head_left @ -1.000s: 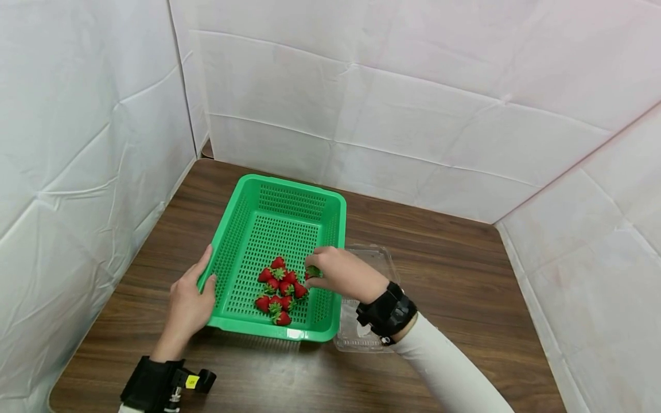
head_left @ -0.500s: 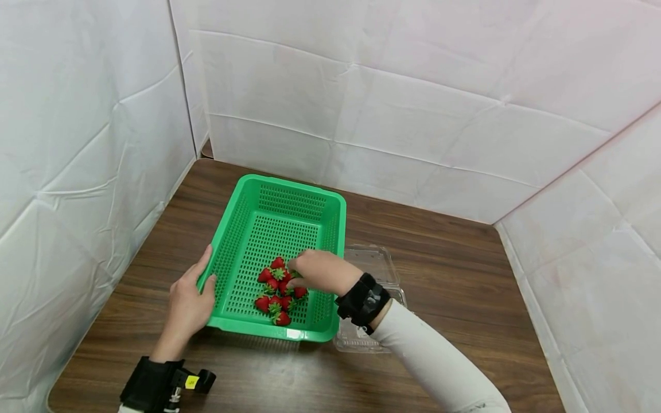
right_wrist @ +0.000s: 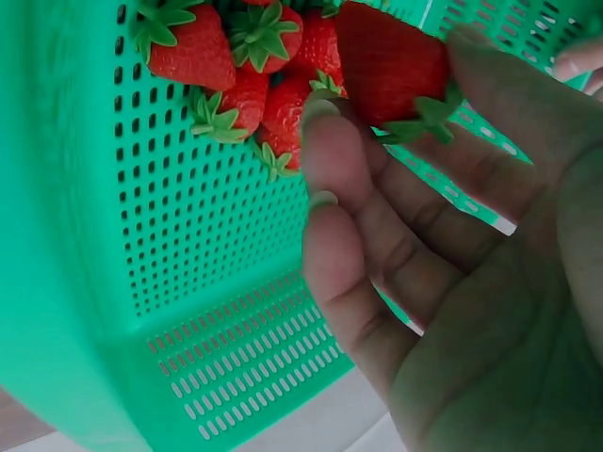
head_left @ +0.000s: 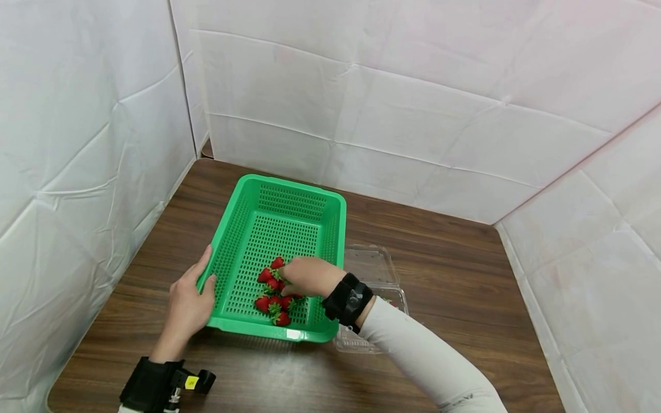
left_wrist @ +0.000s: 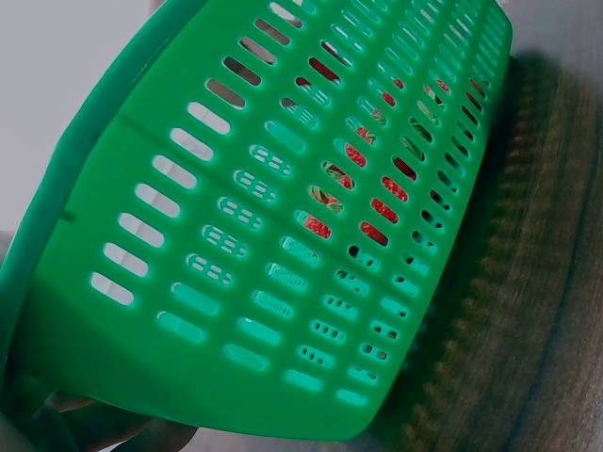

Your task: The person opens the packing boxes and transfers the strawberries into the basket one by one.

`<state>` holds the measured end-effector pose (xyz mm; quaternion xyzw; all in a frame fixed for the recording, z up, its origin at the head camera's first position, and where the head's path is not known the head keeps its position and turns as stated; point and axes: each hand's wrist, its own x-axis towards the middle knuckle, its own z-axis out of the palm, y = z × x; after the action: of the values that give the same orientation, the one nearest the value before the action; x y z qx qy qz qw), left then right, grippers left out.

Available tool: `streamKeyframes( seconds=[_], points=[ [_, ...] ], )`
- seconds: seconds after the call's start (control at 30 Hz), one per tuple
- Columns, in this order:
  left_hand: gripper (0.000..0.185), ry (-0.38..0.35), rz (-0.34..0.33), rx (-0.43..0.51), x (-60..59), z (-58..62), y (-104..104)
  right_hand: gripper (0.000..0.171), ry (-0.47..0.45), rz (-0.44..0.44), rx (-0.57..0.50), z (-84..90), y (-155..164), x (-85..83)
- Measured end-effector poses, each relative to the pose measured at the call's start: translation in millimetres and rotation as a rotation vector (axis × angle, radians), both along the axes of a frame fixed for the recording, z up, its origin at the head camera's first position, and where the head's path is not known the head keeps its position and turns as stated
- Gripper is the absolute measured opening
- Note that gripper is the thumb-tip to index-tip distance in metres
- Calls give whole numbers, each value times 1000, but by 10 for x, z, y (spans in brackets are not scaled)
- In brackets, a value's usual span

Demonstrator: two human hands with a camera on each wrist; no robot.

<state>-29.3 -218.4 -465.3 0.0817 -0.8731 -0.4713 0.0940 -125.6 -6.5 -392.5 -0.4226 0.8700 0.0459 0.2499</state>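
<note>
While the left hand (head_left: 187, 304) clasps the basket (head_left: 242, 189) rim from outside, head view shows the right hand (head_left: 306, 276) down among the berries (head_left: 272, 303) at the basket's near end. Left wrist: only slotted basket wall (left_wrist: 283, 235), red showing through. Right wrist: fingers (right_wrist: 330, 188) and thumb pinch one berry (right_wrist: 388, 62). Probably soft, light, bruisable; take it gently near the leafy cap.
</note>
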Motion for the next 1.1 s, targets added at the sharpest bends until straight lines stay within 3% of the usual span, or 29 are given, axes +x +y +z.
streamKeyframes(
  seconds=[0.1, 0.6, 0.87, 1.1],
  points=[
    [61, 6, 1, 1, -5, -3, 5, 10, 18, 31, 26, -29, -17, 5],
    [61, 25, 0, -3, -4, -13, 7, 16, 94, 66, 0, -83, -4, 52],
    [61, 14, -3, 3, -4, -10, 3, 26, 115, 65, -104, 60, 95, 123],
    [62, 4, -1, 6, -8, -10, 4, 22, 138, 24, -196, 270, 260, 191]
  ],
)
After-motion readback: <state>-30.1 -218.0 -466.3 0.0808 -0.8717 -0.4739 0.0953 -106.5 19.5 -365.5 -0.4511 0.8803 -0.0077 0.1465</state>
